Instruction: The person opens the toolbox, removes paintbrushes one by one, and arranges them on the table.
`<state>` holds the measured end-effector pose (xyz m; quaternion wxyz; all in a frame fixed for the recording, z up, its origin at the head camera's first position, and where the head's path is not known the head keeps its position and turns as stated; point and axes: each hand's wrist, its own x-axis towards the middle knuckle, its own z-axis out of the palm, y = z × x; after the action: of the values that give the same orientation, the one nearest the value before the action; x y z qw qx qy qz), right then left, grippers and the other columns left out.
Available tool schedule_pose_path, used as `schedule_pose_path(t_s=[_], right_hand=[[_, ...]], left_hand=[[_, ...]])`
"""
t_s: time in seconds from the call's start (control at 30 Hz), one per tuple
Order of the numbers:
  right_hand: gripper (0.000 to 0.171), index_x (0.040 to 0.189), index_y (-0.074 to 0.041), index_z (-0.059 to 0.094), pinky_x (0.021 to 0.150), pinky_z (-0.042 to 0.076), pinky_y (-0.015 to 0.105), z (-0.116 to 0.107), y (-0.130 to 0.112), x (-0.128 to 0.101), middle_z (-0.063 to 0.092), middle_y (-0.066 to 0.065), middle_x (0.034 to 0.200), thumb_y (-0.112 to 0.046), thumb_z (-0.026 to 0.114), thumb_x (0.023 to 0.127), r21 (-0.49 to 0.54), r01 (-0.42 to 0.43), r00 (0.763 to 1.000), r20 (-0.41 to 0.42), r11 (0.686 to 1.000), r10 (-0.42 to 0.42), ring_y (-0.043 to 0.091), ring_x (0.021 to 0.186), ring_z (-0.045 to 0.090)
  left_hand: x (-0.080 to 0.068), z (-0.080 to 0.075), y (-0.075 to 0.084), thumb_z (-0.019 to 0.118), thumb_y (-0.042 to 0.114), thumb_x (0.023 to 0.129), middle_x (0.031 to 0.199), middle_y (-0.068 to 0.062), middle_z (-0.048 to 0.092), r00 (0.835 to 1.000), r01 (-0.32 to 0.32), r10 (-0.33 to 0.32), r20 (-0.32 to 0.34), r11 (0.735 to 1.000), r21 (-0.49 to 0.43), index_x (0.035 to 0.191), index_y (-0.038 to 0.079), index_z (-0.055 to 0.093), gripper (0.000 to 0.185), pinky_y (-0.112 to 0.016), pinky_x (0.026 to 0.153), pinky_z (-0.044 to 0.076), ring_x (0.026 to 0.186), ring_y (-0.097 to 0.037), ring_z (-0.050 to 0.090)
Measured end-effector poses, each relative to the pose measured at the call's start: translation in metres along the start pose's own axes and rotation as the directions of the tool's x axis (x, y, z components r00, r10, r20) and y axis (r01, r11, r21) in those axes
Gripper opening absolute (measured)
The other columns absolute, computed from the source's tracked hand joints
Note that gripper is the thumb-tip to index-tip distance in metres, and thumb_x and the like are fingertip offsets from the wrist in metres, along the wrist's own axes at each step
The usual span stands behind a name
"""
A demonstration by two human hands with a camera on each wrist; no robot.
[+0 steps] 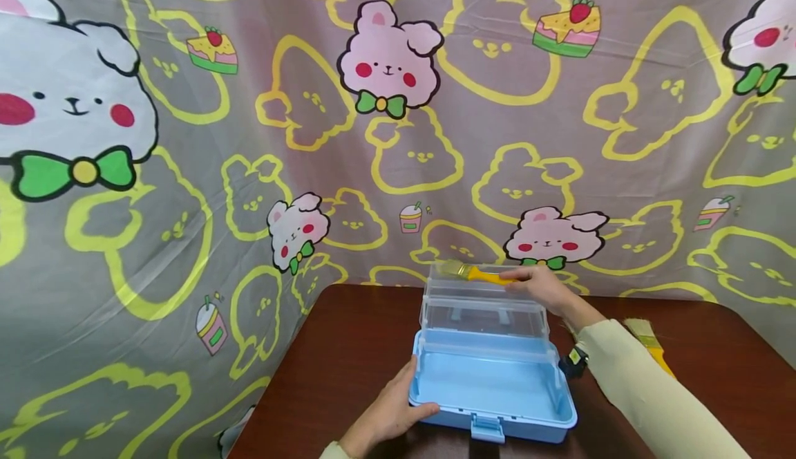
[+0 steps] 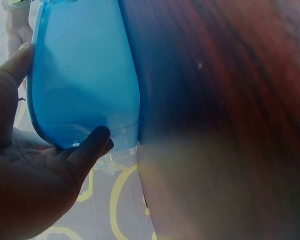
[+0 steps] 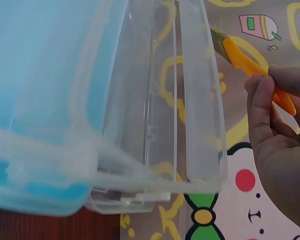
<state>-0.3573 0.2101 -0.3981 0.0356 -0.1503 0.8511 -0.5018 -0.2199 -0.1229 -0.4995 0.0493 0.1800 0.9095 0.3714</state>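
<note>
A light blue storage box (image 1: 491,383) stands on the table with its lid and clear fold-out trays (image 1: 485,317) raised at the back. My left hand (image 1: 392,404) holds the box's front left corner, thumb at the front and fingers along the side; the left wrist view shows this hand (image 2: 50,155) against the blue wall (image 2: 85,65). Above the uppermost clear tray, my right hand (image 1: 537,286) pinches the yellow handle of a paintbrush (image 1: 481,274), bristles pointing left. In the right wrist view the paintbrush handle (image 3: 245,60) sits between thumb and fingers of that hand (image 3: 280,130).
Another yellow-handled paintbrush (image 1: 647,341) lies on the dark brown table (image 1: 348,348), right of the box and partly behind the right sleeve (image 1: 647,390). A patterned curtain (image 1: 385,162) hangs behind the table. The box's latch (image 1: 488,428) hangs down at its front.
</note>
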Motion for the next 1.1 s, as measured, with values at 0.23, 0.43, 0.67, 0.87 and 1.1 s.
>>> schedule_pose_path(t_s=[0.23,0.43,0.67,0.87,1.1], right_hand=[[0.039,0.125,-0.001,0.061,0.09,0.046,0.048,-0.018,0.003,-0.023,0.054,0.023,0.126,-0.019,0.065,0.091,0.006,0.023,0.999,-0.036,1.0,-0.023,0.032,0.104,0.055],[0.043,0.127,0.0,0.059,0.092,0.045,0.049,-0.031,0.009,-0.043,0.048,0.026,0.134,-0.024,0.064,0.092,0.001,0.025,0.996,-0.08,1.0,-0.025,0.037,0.113,0.051],[0.047,0.13,0.004,0.054,0.093,0.043,0.052,-0.044,0.016,-0.068,0.043,0.03,0.135,-0.025,0.06,0.094,-0.007,-0.025,0.992,-0.122,1.0,0.024,0.04,0.111,0.05],[0.047,0.13,0.007,0.053,0.09,0.045,0.05,-0.057,0.029,-0.089,0.048,0.031,0.131,-0.025,0.059,0.095,-0.027,-0.024,0.984,-0.177,0.999,0.019,0.033,0.106,0.055],[0.053,0.131,0.011,0.048,0.075,0.051,0.024,-0.077,0.05,-0.116,0.06,0.015,0.116,-0.027,0.058,0.096,-0.017,-0.037,0.975,-0.222,0.999,0.033,0.004,0.088,0.061]], left_hand=[[0.0,0.0,0.0,0.069,0.05,0.082,0.152,-0.019,0.023,1.0,0.001,-0.001,0.0,1.0,-0.001,0.15,-0.002,0.015,0.1,-0.052,0.103,0.03,0.135,-0.031,0.029],[0.0,0.0,0.001,0.069,0.049,0.082,0.152,-0.018,0.023,1.0,0.004,-0.004,0.003,1.0,-0.019,0.15,-0.001,0.015,0.1,-0.053,0.103,0.03,0.135,-0.031,0.029],[0.0,0.001,-0.001,0.069,0.049,0.082,0.152,-0.018,0.023,1.0,-0.015,0.015,-0.004,1.0,-0.023,0.15,0.001,0.014,0.1,-0.053,0.103,0.03,0.134,-0.031,0.03],[0.0,0.001,-0.001,0.069,0.049,0.082,0.152,-0.019,0.023,1.0,-0.018,0.018,0.0,1.0,-0.026,0.15,-0.001,0.014,0.1,-0.053,0.103,0.03,0.134,-0.032,0.029],[0.0,0.0,-0.001,0.068,0.051,0.083,0.153,-0.019,0.02,1.0,-0.013,0.014,0.016,0.999,-0.04,0.151,0.002,0.012,0.101,-0.054,0.103,0.03,0.135,-0.031,0.027]])
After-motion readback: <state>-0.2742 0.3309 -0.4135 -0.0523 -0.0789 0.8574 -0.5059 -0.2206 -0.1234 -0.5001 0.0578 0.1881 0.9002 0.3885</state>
